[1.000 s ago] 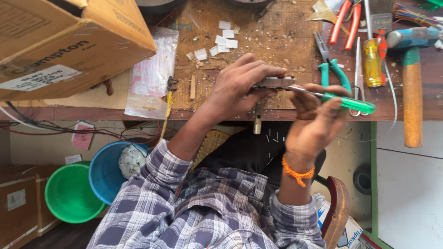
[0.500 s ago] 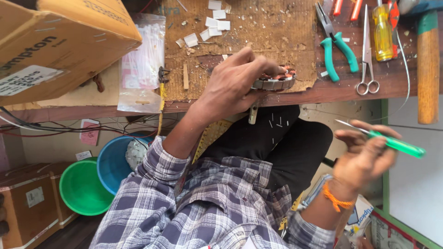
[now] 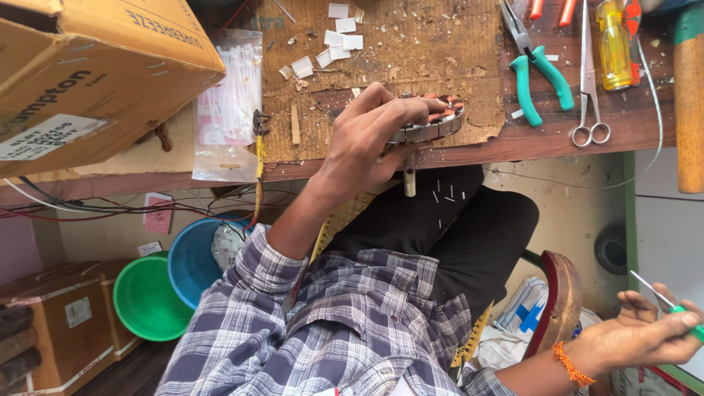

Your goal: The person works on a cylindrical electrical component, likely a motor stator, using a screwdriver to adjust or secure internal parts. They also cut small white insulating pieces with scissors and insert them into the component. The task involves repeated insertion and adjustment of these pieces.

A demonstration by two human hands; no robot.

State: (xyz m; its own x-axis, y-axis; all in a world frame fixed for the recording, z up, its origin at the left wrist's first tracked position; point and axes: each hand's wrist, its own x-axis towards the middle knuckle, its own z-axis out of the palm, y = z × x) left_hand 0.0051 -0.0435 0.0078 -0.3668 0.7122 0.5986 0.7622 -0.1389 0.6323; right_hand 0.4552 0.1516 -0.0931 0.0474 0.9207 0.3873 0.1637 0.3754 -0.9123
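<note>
My left hand (image 3: 370, 136) rests on a round motor stator (image 3: 444, 121) with copper windings, which lies on a worn cardboard sheet (image 3: 411, 51) at the wooden bench's front edge. The fingers curl over its rim and grip it. My right hand (image 3: 645, 334), with an orange band on the wrist, is far down at the lower right, off the bench beside my knee. It holds a thin tool with a green handle (image 3: 688, 317) and a metal shaft pointing up and left.
A large cardboard box (image 3: 95, 66) and a bag of white strips (image 3: 231, 95) sit at the left. Green-handled pliers (image 3: 539, 66), scissors (image 3: 589, 88), a yellow screwdriver (image 3: 614, 44) and a hammer handle (image 3: 689, 110) lie at the right. Blue (image 3: 192, 260) and green (image 3: 147, 301) buckets stand below.
My right hand has carried the green-handled tool from the stator down and to the right, well off the bench. My left hand has stayed on the stator.
</note>
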